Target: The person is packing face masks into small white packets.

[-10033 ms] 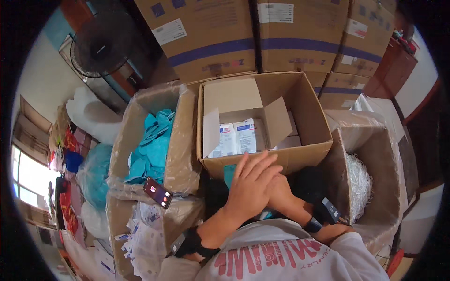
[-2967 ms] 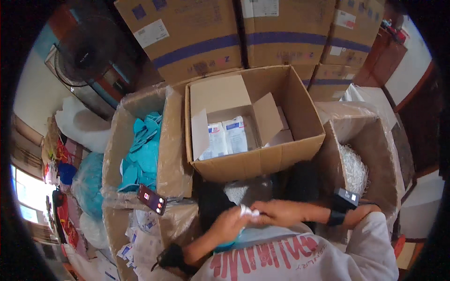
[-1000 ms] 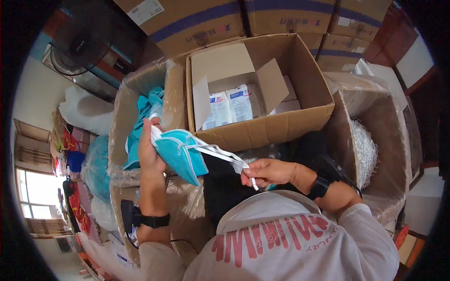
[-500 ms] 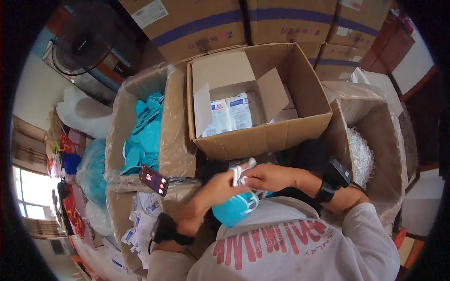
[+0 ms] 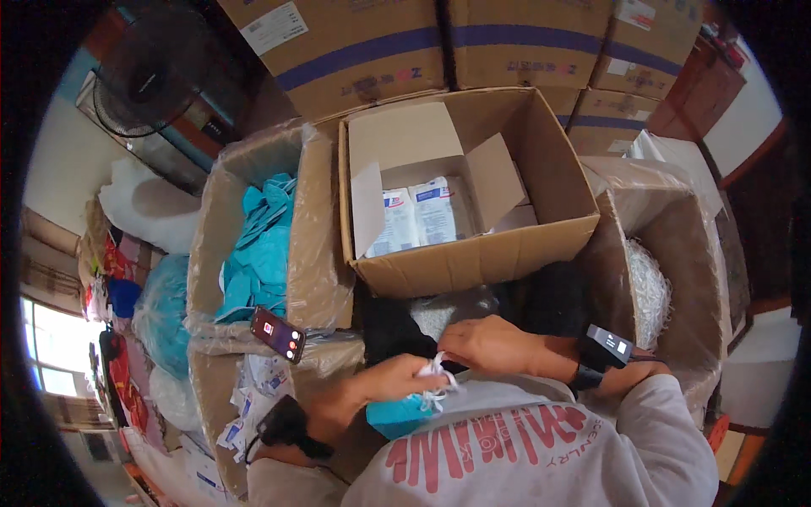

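Close to my body, my left hand [image 5: 399, 378] is closed round the white elastic straps [image 5: 437, 382] of a teal face mask [image 5: 397, 415]. The mask hangs beneath that hand, against my grey shirt; whether more than one is stacked there I cannot tell. My right hand [image 5: 486, 342] is just to the right and slightly farther away, its fingers pinched at the upper end of the same straps. Its fingertips are partly hidden. Beyond the hands, a plastic bag of white elastic [image 5: 435, 317] lies between my dark-trousered legs.
An open carton [image 5: 473, 262] ahead holds a smaller box with white packets [image 5: 432, 209]. Left stands a lined box of teal masks [image 5: 258, 245]; a phone [image 5: 278, 335] rests on its near edge above loose packets [image 5: 253, 389]. At right, another box holds white elastic bundles [image 5: 647, 291].
Both hands have moved nearer to my body, and the left has slid left, away from the right. The mask has dropped lower and tilted, while the straps have bunched beside my left hand.
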Demonstrator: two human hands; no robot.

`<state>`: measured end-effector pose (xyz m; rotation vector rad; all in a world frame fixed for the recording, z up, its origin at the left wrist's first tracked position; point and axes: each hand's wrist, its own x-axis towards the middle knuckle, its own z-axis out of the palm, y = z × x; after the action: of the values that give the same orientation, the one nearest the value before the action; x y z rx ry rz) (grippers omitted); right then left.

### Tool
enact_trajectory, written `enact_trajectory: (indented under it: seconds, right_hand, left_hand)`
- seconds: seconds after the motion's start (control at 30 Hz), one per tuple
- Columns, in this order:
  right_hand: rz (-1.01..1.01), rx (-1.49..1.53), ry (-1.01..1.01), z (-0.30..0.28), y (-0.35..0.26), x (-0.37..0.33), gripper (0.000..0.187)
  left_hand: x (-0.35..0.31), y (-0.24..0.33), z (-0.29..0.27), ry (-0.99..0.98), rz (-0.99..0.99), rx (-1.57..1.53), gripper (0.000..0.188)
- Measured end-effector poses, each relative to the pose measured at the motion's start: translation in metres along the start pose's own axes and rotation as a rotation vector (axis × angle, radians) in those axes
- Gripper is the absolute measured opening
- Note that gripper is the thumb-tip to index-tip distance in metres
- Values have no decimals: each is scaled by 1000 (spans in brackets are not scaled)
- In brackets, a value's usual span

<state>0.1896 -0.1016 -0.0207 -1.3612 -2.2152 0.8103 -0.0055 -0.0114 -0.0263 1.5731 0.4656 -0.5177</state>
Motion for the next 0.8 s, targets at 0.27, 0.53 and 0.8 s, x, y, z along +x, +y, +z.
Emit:
enact_trajectory:
  seconds: [0.27, 0.53, 0.8]
  right_hand:
    - [159, 147, -109, 6, 5, -31, 21]
    - [181, 133, -100, 25, -5, -34, 20]
    - [203, 14, -330, 14, -2, -46, 21]
  left_hand:
    - [10, -6, 31, 239, 71, -367, 27]
    - [17, -15, 35, 543, 223, 458, 26]
    - [40, -16, 50, 209, 231, 194, 29]
